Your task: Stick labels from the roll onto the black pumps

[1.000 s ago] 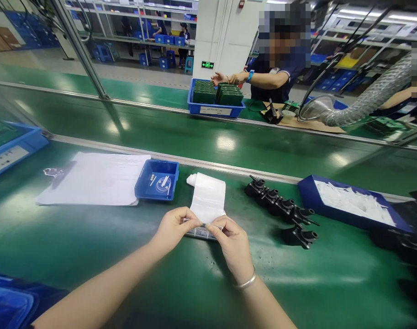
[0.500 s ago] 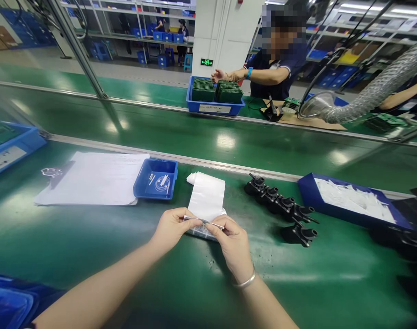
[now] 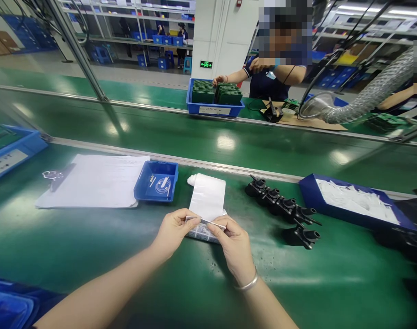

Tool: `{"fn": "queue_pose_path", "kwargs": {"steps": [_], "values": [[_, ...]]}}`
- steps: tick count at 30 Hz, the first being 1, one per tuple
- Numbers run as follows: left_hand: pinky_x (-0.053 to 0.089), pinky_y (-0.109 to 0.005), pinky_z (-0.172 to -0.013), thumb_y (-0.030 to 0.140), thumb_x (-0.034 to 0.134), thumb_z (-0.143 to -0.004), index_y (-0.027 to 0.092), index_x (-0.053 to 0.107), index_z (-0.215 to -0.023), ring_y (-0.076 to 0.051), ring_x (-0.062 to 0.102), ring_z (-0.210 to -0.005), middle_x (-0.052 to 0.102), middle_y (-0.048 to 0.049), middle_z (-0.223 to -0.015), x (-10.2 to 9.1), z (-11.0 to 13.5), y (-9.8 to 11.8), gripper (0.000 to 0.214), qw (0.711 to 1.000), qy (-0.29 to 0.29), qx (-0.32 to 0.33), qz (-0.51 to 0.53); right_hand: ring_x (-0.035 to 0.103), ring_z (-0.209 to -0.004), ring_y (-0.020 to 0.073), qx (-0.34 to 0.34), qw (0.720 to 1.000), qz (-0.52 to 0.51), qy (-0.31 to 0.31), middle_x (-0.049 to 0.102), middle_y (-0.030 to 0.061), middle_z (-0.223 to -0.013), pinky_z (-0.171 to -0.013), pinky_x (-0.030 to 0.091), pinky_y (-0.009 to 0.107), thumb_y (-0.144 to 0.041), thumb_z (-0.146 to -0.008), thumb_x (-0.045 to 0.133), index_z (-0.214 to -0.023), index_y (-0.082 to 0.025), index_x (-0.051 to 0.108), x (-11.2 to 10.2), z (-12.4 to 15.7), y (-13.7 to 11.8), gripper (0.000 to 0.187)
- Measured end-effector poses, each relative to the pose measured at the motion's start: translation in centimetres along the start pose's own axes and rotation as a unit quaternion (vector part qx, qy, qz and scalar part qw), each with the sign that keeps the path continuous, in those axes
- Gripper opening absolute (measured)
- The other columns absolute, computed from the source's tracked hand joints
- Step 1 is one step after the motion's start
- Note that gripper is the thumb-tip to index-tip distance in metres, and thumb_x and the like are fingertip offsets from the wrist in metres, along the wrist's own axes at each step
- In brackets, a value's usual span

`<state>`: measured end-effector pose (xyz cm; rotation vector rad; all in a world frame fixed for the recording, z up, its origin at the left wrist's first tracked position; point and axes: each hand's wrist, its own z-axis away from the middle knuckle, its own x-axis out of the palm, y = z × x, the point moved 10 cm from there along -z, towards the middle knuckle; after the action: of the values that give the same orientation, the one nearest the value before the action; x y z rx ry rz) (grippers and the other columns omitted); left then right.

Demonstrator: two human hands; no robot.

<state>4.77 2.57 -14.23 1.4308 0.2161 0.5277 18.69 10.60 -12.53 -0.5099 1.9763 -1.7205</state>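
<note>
Pinching the near edge of the white strip [image 3: 208, 197], my left hand [image 3: 174, 230] and right hand [image 3: 234, 244] sit close (black parts [image 3: 283, 208] well apart).

A white label strip [image 3: 207, 196] and black plastic parts [image 3: 283, 210] lie on the glossy green bench [image 3: 92, 237], near a blue tray [image 3: 156, 181].

The tabletop [image 3: 92, 237] is glossy green with a smooth sheen, the strip [image 3: 208, 196] is matt white paper, the tray [image 3: 156, 180] is smooth blue plastic, the parts [image 3: 283, 208] are matt black plastic, and the bracelet [image 3: 246, 284] is shiny metal.
</note>
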Motion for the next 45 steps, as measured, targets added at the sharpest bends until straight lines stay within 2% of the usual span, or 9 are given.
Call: {"fn": "queue_pose_path", "kwargs": {"steps": [7,13,21,25,29,38,40,43,45], "values": [[0.043,-0.025,-0.062,0.045,0.069,-0.079,0.014,0.067,-0.073,-0.014,0.054,-0.065,0.062,-0.001,-0.067,-0.3,-0.1,-0.9,0.032,0.999,0.014,-0.009,-0.033,0.051,-0.068,0.0162,0.025,0.999,-0.006,0.022,0.057,-0.0008,-0.067,-0.066,0.039,0.029,-0.034,-0.082,0.071,-0.063,-0.02,0.063,-0.1,0.1,0.7,0.025],[0.047,-0.026,-0.07,0.04,0.07,-0.079,0.015,0.069,-0.082,-0.016,0.059,-0.074,0.067,-0.0031,-0.078,-0.3,-0.3,-0.3,0.026,0.999,0.011,0.011,-0.03,0.053,-0.076,0.0179,0.049,0.996,-0.068,0.026,0.061,0.001,-0.077,-0.071,0.043,0.029,-0.036,-0.082,0.069,-0.078,-0.02,0.067,0.2,0.0,1.0,0.016],[0.05,-0.028,-0.072,0.041,0.07,-0.079,0.014,0.07,-0.085,-0.018,0.063,-0.077,0.071,-0.005,-0.082,-0.4,-0.6,-1.2,0.027,0.999,0.021,0.005,-0.035,0.051,-0.07,0.017,0.042,0.998,-0.025,0.048,0.056,0.0001,-0.069,-0.066,0.043,0.029,-0.039,-0.084,0.067,-0.067,-0.018,0.063,-0.4,-0.1,1.5,0.027],[0.05,-0.028,-0.073,0.041,0.07,-0.079,0.015,0.071,-0.086,-0.019,0.064,-0.079,0.072,-0.0051,-0.085,-0.7,-0.8,-0.8,0.027,0.999,0.025,0.015,-0.038,0.056,-0.077,0.0184,-0.026,0.996,0.06,0.06,0.059,0.0046,-0.09,-0.069,0.048,0.031,-0.037,-0.084,0.068,-0.09,-0.021,0.066,-1.8,-0.4,-1.2,0.017],[0.049,-0.025,-0.068,0.04,0.071,-0.078,0.015,0.068,-0.077,-0.016,0.062,-0.072,0.069,-0.0022,-0.076,-0.9,-0.7,-0.2,0.025,0.998,0.03,0.025,-0.056,0.061,-0.092,0.0201,-0.078,0.992,0.061,0.079,0.05,0.0079,-0.115,-0.082,0.052,0.036,-0.03,-0.083,0.07,-0.118,-0.026,0.054,-3.2,-0.4,-3.2,0.039],[0.048,-0.026,-0.069,0.041,0.069,-0.078,0.014,0.07,-0.082,-0.018,0.063,-0.075,0.072,-0.0036,-0.081,-0.9,-0.8,-0.1,0.027,0.996,0.029,0.023,-0.077,0.06,-0.096,0.0228,-0.169,0.975,0.137,0.047,0.056,0.0082,-0.104,-0.085,0.053,0.042,-0.018,-0.087,0.063,-0.099,-0.024,0.066,-2.2,1.1,-6.5,0.014],[0.047,-0.026,-0.068,0.041,0.069,-0.079,0.015,0.07,-0.082,-0.018,0.063,-0.075,0.072,-0.0036,-0.08,-0.9,-0.8,-0.1,0.027,0.996,0.031,0.021,-0.08,0.062,-0.081,0.0174,-0.143,0.989,0.046,0.008,0.055,0.0077,-0.11,-0.073,0.056,0.037,-0.019,-0.086,0.065,-0.1,-0.025,0.065,-1.9,1.3,-6.9,0.015],[0.047,-0.026,-0.068,0.041,0.067,-0.08,0.015,0.071,-0.083,-0.019,0.063,-0.075,0.072,-0.0039,-0.082,-0.7,-0.8,0.0,0.026,0.994,0.018,0.032,-0.1,0.061,-0.062,0.011,-0.014,0.993,-0.108,-0.047,0.052,0.0097,-0.121,-0.049,0.054,0.028,-0.026,-0.087,0.065,-0.114,-0.026,0.056,-0.7,0.9,-5.4,0.028],[0.046,-0.026,-0.069,0.04,0.066,-0.081,0.016,0.071,-0.083,-0.019,0.063,-0.076,0.071,-0.0035,-0.081,-0.7,-0.6,0.2,0.025,0.989,0.021,0.05,-0.138,0.063,-0.058,0.0118,0.071,0.987,-0.131,-0.055,0.052,0.0109,-0.122,-0.037,0.049,0.024,-0.032,-0.086,0.066,-0.117,-0.025,0.051,0.4,0.5,-3.6,0.036]]}}
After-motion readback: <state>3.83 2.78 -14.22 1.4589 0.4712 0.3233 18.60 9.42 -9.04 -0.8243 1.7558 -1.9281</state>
